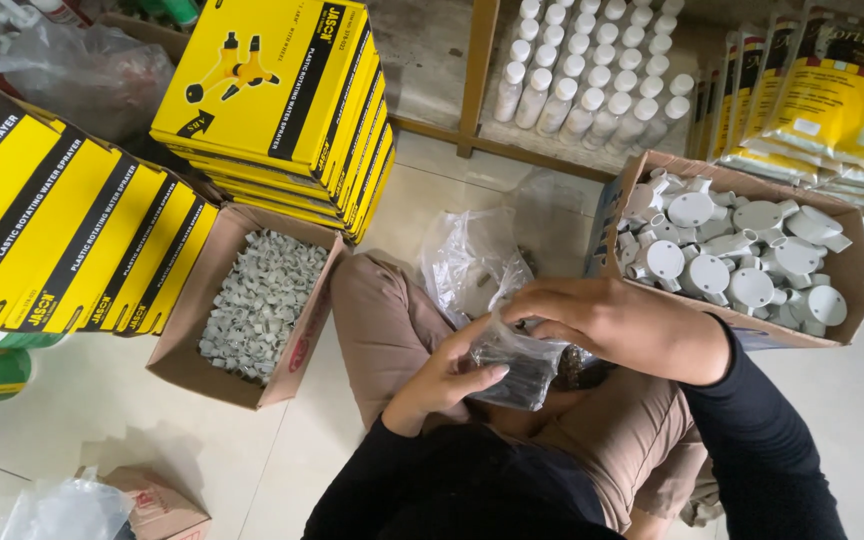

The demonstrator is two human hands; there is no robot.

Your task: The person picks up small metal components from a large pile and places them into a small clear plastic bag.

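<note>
A small clear plastic bag (517, 365) of dark parts is pinched by the left hand (442, 385) below and the right hand (617, 325) at its mouth; soft, slippery, probably light, best gripped near the top

Yellow-black boxes (272, 90); grey small parts (257, 305); white fittings (732, 255); clear bag (517, 365).

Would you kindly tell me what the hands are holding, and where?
Both hold a small clear plastic bag of dark parts: left hand at its lower side, right hand at its top.
</note>
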